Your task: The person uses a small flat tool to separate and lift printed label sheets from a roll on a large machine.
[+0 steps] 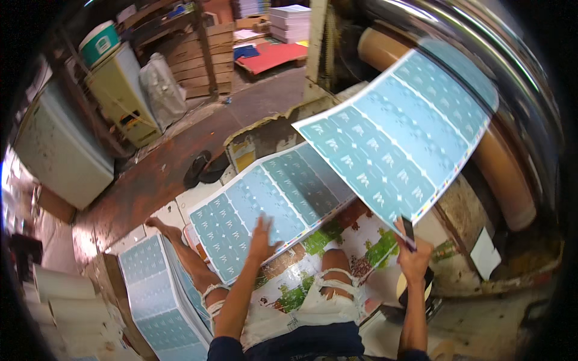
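My left hand [263,242], a little blurred, has its fingers stretched apart at the near edge of a teal and pale blue printed sheet [265,192]. Whether it presses on that sheet I cannot tell. My right hand [414,260] is closed round a dark, flat, narrow tool [409,233] whose exact kind does not show. Its tip meets the near corner of a second printed sheet [394,135], which slopes down from a shiny metal roller [475,24]. The fingertips beside that corner may touch it too. This raised sheet hangs partly over the lower one.
A stack of similar printed sheets [150,289] stands at my left knee. A patterned covering [295,271] lies between my legs. Brown rollers [512,180] fill the machine on the right. Farther off are a cabinet [66,144], a teal-lidded cooler [98,43] and a red board [274,57].
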The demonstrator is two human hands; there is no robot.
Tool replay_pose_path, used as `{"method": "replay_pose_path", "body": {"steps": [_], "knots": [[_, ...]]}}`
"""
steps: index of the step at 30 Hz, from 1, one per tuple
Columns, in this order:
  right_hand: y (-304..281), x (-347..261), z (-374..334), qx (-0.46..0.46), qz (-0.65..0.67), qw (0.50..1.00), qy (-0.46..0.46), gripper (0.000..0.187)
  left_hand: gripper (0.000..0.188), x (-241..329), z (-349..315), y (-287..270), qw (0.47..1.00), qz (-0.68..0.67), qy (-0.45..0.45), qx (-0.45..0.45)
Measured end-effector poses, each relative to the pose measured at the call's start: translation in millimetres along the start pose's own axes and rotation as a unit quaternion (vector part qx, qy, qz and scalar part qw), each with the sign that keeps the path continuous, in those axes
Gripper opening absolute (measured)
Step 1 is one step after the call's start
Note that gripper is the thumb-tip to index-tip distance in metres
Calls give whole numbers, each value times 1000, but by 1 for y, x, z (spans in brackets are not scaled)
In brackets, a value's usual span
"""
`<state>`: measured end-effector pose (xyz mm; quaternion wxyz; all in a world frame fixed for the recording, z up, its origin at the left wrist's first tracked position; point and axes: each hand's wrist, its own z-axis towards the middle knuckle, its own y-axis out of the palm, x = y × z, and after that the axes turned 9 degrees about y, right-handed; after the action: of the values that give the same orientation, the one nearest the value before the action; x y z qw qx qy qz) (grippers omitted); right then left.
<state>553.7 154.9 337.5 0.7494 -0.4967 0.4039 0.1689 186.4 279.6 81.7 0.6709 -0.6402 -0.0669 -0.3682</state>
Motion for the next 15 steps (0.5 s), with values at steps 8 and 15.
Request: {"method": "replay_pose_path", "body": {"steps": [8, 15], "knots": [[-2, -4, -27, -85, 11, 994, -62, 50, 131, 86, 51, 36, 967, 166, -84, -176], [3, -18, -46, -131, 13, 986, -102, 47, 133, 104, 60, 26, 934, 194, -101, -282]]}}
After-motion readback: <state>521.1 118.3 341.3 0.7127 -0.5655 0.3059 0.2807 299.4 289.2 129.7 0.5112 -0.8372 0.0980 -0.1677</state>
